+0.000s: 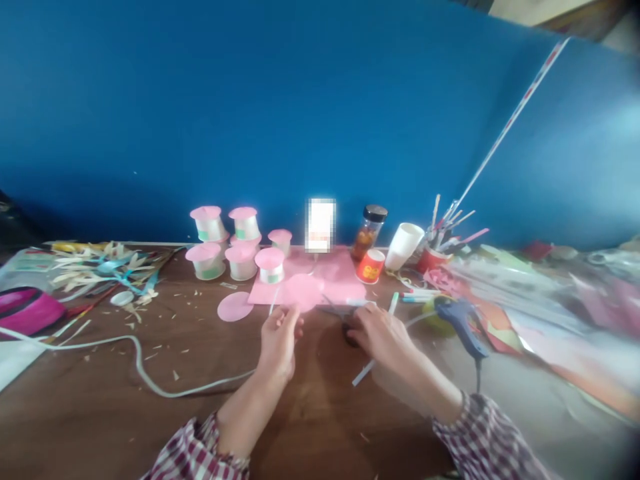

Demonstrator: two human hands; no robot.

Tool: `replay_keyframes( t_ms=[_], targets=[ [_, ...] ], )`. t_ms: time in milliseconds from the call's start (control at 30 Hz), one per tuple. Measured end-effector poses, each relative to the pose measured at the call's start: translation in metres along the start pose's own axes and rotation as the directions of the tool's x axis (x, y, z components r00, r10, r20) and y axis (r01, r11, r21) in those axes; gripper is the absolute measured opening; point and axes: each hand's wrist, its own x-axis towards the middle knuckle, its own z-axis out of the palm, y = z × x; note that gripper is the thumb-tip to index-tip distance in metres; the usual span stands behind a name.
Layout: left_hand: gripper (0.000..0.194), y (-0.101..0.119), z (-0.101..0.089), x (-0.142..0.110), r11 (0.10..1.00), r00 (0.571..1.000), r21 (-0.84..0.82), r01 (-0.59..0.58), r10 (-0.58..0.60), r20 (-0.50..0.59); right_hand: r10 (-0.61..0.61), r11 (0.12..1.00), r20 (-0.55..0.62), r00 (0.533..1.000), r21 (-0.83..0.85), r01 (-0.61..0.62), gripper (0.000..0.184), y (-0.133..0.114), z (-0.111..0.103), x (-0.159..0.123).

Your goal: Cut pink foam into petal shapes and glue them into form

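My left hand (280,337) pinches a pink paper circle (303,292) at its lower edge, above the table. A thin white strip (273,301) shows beside those fingers; whether they hold it, I cannot tell. My right hand (377,330) is closed on the dark handle of a pair of scissors (351,335), whose blades point up and left toward the circle. Another pink circle (235,307) lies flat to the left. Behind both hands is a pink sheet (340,273). A white strip (363,373) lies under my right hand.
Several white cups with pink tops (207,261) stand at the back left, some stacked. A glue gun (463,327) lies right of my right hand. A red cup (371,267), a jar (369,233) and a white cord (170,393) are around. Paper scraps litter the left side.
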Motion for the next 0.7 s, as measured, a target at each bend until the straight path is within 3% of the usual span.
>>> replay_keyframes(
  t_ms=[100,233,333,467,567,700],
  targets=[
    [0.03,-0.002,-0.001,0.002,1.0,1.0,0.025,-0.009,0.009,0.007,-0.054,0.992,-0.001,0.999,-0.11,0.053,0.016,-0.003,0.0,-0.002],
    [0.032,-0.003,-0.001,0.002,0.998,1.0,0.059,-0.001,0.0,0.015,-0.078,0.989,0.016,0.997,-0.121,0.079,0.01,-0.008,0.0,-0.002],
    [0.033,0.001,0.0,0.002,1.0,1.0,0.022,-0.004,0.005,-0.01,-0.07,0.997,-0.001,0.998,-0.028,0.07,0.006,-0.005,0.0,-0.003],
    [0.033,0.01,0.001,0.003,0.997,0.999,-0.071,-0.029,0.027,-0.032,-0.058,0.972,0.015,0.998,0.229,0.053,0.011,0.009,-0.006,-0.002],
    [0.03,0.012,0.001,0.006,0.991,0.999,-0.129,-0.038,0.036,-0.021,-0.102,0.852,0.093,0.99,0.521,0.039,0.016,0.02,-0.012,0.001],
    [0.024,0.011,0.002,0.007,0.984,0.999,-0.177,-0.013,0.02,0.039,-0.1,0.48,0.132,0.986,0.874,-0.069,0.019,0.022,-0.013,0.004]
  ],
)
